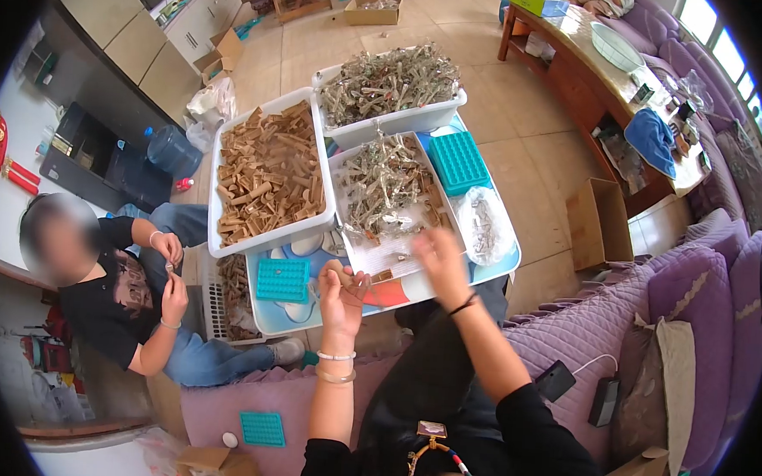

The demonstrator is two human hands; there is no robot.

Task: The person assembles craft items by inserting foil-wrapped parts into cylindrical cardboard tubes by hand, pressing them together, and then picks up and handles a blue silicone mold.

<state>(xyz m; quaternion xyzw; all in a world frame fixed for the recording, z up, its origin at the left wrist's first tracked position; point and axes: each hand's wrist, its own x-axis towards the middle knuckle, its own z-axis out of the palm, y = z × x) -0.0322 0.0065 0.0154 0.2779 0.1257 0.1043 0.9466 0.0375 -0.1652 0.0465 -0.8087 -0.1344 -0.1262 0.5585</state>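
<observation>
Left hand (341, 296) gripping small item (360, 282), possibly clear wrapper; view blurred. Right hand (441, 263) at near side of white tray (380, 257) on desk (284, 321), grip cannot be told. Wrapped pieces (379, 179) heaped in tray.

Matt brown cardboard-like pieces (273, 168); glossy, crinkled clear plastic bag (485, 226).

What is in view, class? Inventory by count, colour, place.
Table: one, multicoloured, centre
Tubs: two, white, on table
Wedge-like pieces: many, brown, left tub
Tray: one, white, table
Shiny pieces: many, silvery, far tub, tray
Grids: three, teal, table and sofa
Sofa: one, purple, right
Bag: one, clear, table right
Jug: one, blue, left
Coffee table: one, brown, far right
Co-worker: one, black shirt, left
Left hand: one, near tray
Right hand: one, blurred, near tray
</observation>
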